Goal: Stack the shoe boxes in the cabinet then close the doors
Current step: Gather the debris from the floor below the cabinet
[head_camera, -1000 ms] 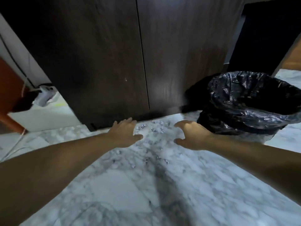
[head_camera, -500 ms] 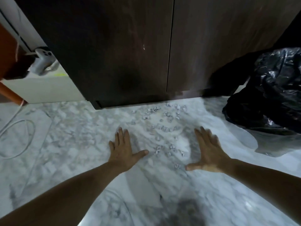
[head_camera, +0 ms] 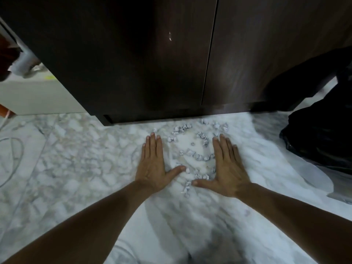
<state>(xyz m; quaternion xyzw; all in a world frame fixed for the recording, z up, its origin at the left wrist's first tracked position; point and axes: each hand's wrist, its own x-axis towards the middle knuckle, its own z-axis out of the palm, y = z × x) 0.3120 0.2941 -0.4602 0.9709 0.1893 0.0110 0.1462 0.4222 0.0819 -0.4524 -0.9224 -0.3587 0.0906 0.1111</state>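
Both cabinet doors (head_camera: pixel 190 54) were found shut, their vertical seam standing directly ahead of and above the hands and slightly nearer the right hand (head_camera: pixel 227 168); no shoe boxes were in view, presumably inside the cabinet if stacked at all. The left hand (head_camera: pixel 153 164) and right hand lay flat and apart on the marble floor (head_camera: pixel 66 159), fingers straight and pointing toward the doors, flanking scattered small white crumpled scraps (head_camera: pixel 196 149). No brand, label or legible writing was observed.

Black bag (head_camera: pixel 322 138) cut off right
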